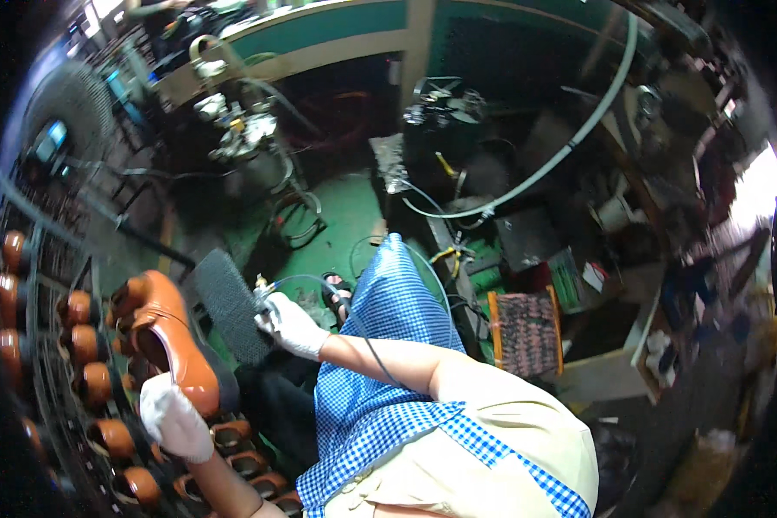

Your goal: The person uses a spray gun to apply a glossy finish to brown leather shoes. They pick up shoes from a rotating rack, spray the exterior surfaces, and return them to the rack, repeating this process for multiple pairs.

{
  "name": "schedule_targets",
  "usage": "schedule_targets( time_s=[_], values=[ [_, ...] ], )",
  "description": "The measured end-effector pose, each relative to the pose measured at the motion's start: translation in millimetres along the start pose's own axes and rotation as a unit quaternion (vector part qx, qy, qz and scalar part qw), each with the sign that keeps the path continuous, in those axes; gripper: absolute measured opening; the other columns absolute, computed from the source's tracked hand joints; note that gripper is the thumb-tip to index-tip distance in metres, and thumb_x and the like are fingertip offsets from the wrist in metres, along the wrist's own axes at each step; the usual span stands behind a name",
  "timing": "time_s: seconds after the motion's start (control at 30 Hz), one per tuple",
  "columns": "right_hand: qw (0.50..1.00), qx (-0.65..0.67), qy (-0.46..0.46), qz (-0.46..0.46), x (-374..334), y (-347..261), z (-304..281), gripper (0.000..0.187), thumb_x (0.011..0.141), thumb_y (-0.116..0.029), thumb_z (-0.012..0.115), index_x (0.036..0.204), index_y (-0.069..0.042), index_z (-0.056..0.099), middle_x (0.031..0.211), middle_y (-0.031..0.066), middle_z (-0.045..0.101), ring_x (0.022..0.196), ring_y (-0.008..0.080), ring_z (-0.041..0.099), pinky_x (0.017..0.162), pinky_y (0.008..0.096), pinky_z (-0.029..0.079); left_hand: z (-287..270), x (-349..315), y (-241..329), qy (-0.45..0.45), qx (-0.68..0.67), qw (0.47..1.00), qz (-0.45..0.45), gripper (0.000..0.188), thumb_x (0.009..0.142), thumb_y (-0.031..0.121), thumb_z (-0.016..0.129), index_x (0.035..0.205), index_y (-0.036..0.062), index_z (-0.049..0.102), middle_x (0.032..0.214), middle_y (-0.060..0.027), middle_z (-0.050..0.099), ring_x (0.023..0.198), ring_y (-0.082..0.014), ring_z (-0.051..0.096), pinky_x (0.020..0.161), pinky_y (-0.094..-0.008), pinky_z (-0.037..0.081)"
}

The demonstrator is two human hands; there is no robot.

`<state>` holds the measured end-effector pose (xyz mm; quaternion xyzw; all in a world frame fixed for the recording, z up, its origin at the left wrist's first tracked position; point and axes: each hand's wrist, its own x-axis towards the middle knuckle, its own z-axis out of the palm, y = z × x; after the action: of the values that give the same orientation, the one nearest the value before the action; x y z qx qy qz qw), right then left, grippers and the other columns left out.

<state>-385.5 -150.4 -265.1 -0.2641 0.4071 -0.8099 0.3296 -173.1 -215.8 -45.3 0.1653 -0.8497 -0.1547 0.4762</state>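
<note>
My left hand (174, 420), in a white glove, is closed on the near end of a glossy orange-brown leather shoe (187, 350) with a dark sole. The shoe is tilted, its opening turned toward the left. To its right, my right hand (292, 326), also white-gloved, grips what looks like a small metal spray gun (262, 287). A thin blue-grey hose (367, 339) runs from that tool back past my right forearm. Between the shoe and the right hand stands a dark mesh panel (231, 304). My fingers partly hide the tool.
A rack (45, 345) with several similar brown shoes (95, 382) stands at left. A large fan (67, 108) is behind it. Machine parts (242, 129) and a pale curved hose (570, 142) lie ahead. An orange-edged crate-like thing (527, 332) is at right.
</note>
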Motion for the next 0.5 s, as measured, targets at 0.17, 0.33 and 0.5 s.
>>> schedule_targets(
  time_s=[0.17, 0.33, 0.5],
  values=[
    [0.938, -0.346, -0.027, -0.011, -9, -37, 24, 0.023, 0.095, -0.014, 0.070, 0.108, -0.003, 0.055, 0.098, 0.0170, 0.057, 0.090, 0.0307, 0.056, 0.081, 0.0435, 0.048, 69, -14, -80, -0.093, -0.037, 0.986, -0.130, 0.010, 0.100, 0.004, 0.062, 0.102, 0.0002, 0.070, 0.101, -0.0163, 0.069, 0.095, -0.0329, 0.067, 0.086, -0.0424, 0.053],
    [0.906, -0.407, 0.000, -0.113, -1, -30, 6, 0.014, 0.098, -0.017, 0.062, 0.104, -0.005, 0.058, 0.088, 0.0162, 0.057, 0.081, 0.0331, 0.054, 0.073, 0.0440, 0.045, 96, -22, -53, -0.092, 0.075, 0.992, 0.050, 0.018, 0.104, 0.007, 0.057, 0.115, -0.0034, 0.068, 0.107, -0.0205, 0.069, 0.097, -0.0374, 0.067, 0.088, -0.0462, 0.053],
    [0.906, -0.381, -0.018, -0.185, 1, -38, 12, 0.019, 0.093, -0.014, 0.069, 0.101, -0.003, 0.056, 0.094, 0.0204, 0.057, 0.084, 0.0396, 0.055, 0.074, 0.0464, 0.045, 97, -13, -20, -0.084, 0.084, 0.992, 0.039, 0.028, 0.097, -0.004, 0.063, 0.124, 0.0025, 0.068, 0.118, -0.0194, 0.071, 0.108, -0.0370, 0.069, 0.095, -0.0473, 0.054]
  ],
)
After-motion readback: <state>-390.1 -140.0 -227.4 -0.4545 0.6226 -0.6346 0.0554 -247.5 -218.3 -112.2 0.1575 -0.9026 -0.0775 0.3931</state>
